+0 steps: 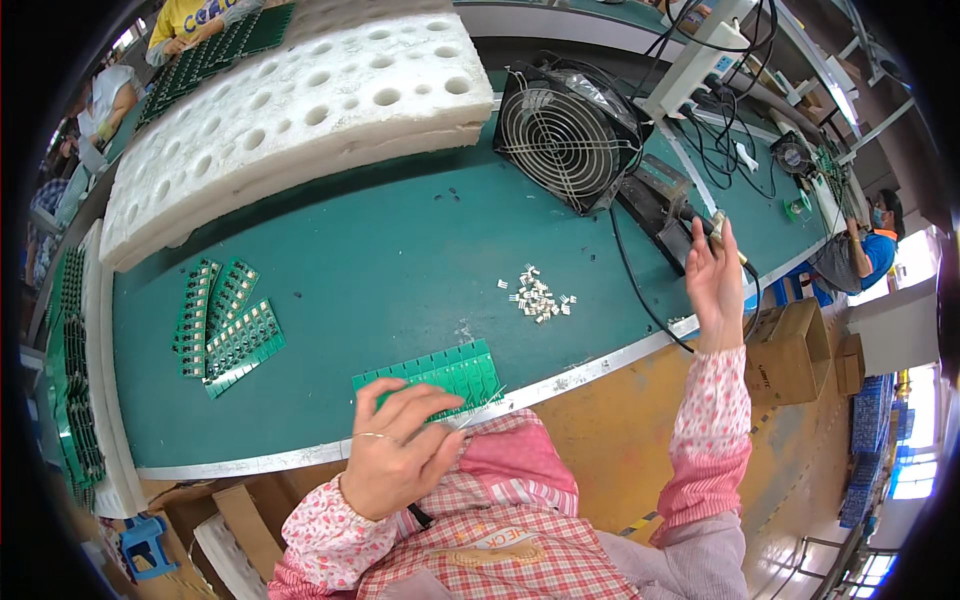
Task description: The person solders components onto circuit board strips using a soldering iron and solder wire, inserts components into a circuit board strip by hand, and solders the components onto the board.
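Observation:
A green circuit board panel point(450, 372) lies flat at the table's front edge, in front of me. My left hand point(395, 450) is over its near side, fingers bent, pinching a thin pale wire point(486, 405) that slants over the board's right corner. At the right, my right hand point(716, 285) is raised beside a soldering iron point(688, 213) resting at its black stand point(655, 222). Its fingers point up and look apart around the iron's handle end; no firm grip shows. Small white connectors point(540, 300) lie in a loose pile between my hands.
Several populated board strips point(240, 345) lie at the left. White foam blocks point(290, 120) with holes stand behind them. A black fan point(565, 135) with a wire grille stands at the back. A black cable point(630, 275) hangs over the table's front edge. Co-workers sit farther off.

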